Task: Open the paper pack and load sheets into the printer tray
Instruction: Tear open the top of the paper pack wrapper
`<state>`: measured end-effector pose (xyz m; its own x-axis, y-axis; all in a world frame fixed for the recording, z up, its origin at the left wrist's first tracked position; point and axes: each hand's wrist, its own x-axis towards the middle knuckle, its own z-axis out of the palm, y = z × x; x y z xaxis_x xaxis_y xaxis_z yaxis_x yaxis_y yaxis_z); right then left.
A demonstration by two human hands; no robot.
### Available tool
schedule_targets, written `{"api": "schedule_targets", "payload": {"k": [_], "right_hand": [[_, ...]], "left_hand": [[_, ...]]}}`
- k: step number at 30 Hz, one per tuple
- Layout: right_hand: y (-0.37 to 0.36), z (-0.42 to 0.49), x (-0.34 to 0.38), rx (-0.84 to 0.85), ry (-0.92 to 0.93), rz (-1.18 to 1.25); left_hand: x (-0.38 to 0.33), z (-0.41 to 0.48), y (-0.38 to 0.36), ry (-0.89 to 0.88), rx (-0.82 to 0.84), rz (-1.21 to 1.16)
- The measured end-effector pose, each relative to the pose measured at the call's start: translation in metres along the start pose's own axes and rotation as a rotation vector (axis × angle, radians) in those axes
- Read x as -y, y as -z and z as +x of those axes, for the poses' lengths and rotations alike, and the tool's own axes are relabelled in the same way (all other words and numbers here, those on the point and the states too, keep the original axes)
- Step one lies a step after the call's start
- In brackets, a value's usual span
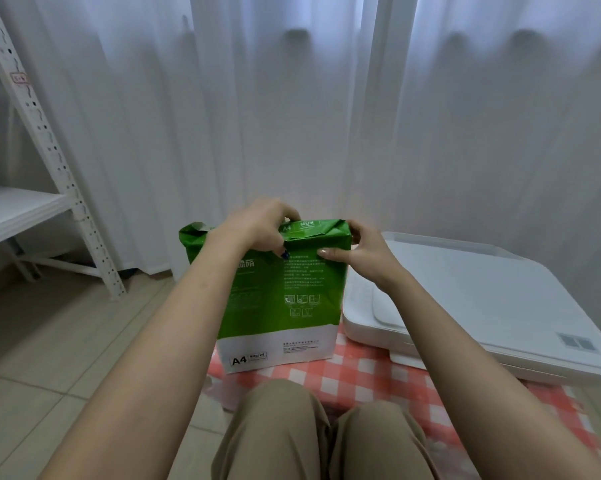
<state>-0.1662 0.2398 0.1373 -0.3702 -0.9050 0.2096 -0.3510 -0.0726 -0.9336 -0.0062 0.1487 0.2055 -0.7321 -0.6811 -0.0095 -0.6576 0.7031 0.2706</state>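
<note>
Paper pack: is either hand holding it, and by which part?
Both hold the paper pack at its folded top end: the left hand over the middle, the right hand at the right corner.

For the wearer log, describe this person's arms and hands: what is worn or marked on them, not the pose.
Both forearms are bare to the frame edge: no sleeves, watch or bracelet. The left hand has a dark blue thumbnail, the right hand a plain-looking one. No rings show.
</note>
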Motion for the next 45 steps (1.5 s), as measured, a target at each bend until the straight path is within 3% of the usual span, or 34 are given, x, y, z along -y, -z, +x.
{"api": "schedule_targets", "payload": {"k": [4,12,23,38,45], "right_hand": [[0.006,-0.001,-0.004,0.021,-0.044,0.058],[0.009,0.000,-0.003,0.067,-0.099,0.132],[0.017,0.006,0.010,0.177,-0.130,0.042],[0.009,0.011,0.019,0.074,-0.190,-0.019],[0.012,0.014,0.027,-0.028,0.093,-0.113]], "left_hand": [[-0.004,0.005,-0.009,-0.027,-0.031,0.034],[-0.004,0.000,-0.021,-0.108,-0.189,-0.206],[0.008,0.004,-0.025,-0.114,-0.205,-0.230],[0.010,0.005,-0.026,-0.119,-0.211,-0.277],[0.009,0.004,-0.026,-0.120,-0.212,-0.301]]}}
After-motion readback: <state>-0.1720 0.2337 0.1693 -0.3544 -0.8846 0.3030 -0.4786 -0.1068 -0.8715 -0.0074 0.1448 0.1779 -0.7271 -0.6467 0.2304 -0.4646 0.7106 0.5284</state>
